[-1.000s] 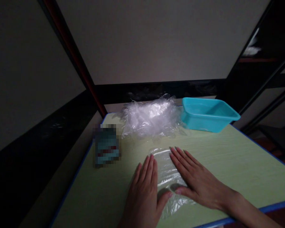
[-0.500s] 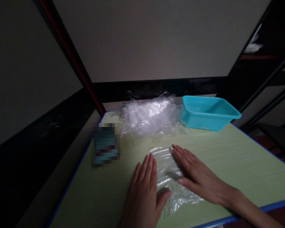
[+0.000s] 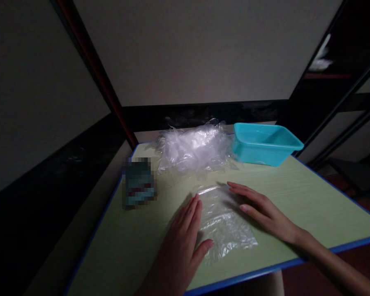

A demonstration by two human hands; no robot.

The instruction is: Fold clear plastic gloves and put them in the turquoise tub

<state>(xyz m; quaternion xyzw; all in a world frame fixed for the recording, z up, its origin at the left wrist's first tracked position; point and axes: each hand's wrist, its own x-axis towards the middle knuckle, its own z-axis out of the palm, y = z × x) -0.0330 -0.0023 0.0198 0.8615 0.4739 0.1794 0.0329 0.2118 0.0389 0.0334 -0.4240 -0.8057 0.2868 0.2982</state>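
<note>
A clear plastic sheet or bag (image 3: 225, 226) lies fairly flat, with some wrinkles, near the table's front edge. My left hand (image 3: 185, 238) is at its left edge, fingers stretched out and thumb spread, holding nothing. Over the right side of the plastic is my right hand (image 3: 262, 211), open and slightly raised, its thumb apart from the fingers. Behind both hands sits a crumpled heap of clear plastic (image 3: 197, 148).
A turquoise plastic basin (image 3: 260, 154) stands at the back right of the pale green table (image 3: 299, 197), which has a blue edge. At the left lies a pixelated dark green item (image 3: 139, 183). Panels rise behind the table.
My right hand has lifted a little off the plastic and tilted. My left hand has shifted slightly left. The view has moved slightly, showing more of the table's front edge.
</note>
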